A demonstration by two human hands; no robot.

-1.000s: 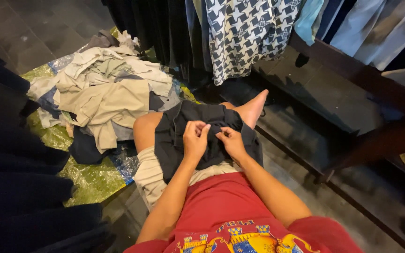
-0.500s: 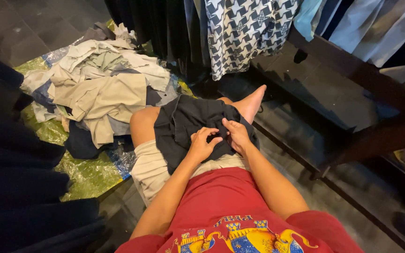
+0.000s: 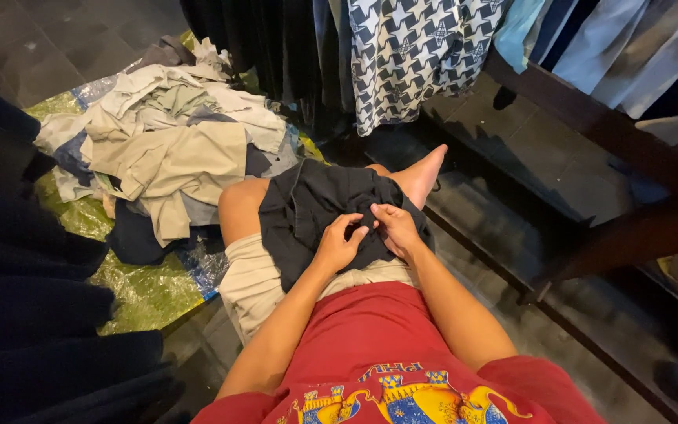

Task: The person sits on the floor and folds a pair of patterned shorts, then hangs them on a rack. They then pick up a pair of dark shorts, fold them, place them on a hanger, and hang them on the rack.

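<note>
Both hands meet on a dark navy crumpled cloth garment (image 3: pixel 315 216) draped over the person's bent knee. The left hand (image 3: pixel 337 245) has its grip pressed together, pinching a fold of that fabric; the right hand (image 3: pixel 395 229), touching it, pinches the same fold from the other side. Beyond the grip a bare foot (image 3: pixel 424 174) shows. Left of the grip and farther off lies a heap of beige and grey clothes (image 3: pixel 170 145) on a green plastic sheet (image 3: pixel 143 290). Farthest hangs a navy-and-white patterned shirt (image 3: pixel 417 55).
</note>
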